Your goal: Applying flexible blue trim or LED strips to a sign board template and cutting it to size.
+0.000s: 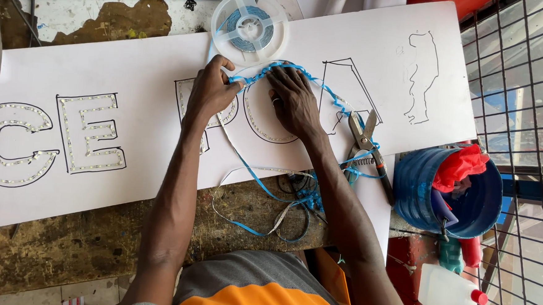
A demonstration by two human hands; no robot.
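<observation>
Two arms: we look down on a person's forearms reaching away from us over a worn wooden desk (62, 247) onto a white sign board (412, 67).
Loose ends: nearest us, peeled blue backing and pale strip curl off the board edge onto the desk (268, 208).
Cutters: metal snips (366, 142) lie just right of the right forearm, on the board.
Left hand (209, 93): its grip pinches the strip (250, 78) at the top left of a drawn letter outline, fingertips pressed together on it.
Right hand (294, 101): fingers spread flat, pressing the strip down along the outline's upper curve.
Strip: it arcs between both hands, touching the board, blue liner twisting off to the right.
Doing it well: we judge that small sections pressed firmly, following the inked line, with the liner peeled only just ahead, would keep the curve true.
Finished letters: at far left, outlines (49, 138) are already filled with dotted strip.
Reel: beyond the hands sits a clear spool (250, 27).
</observation>
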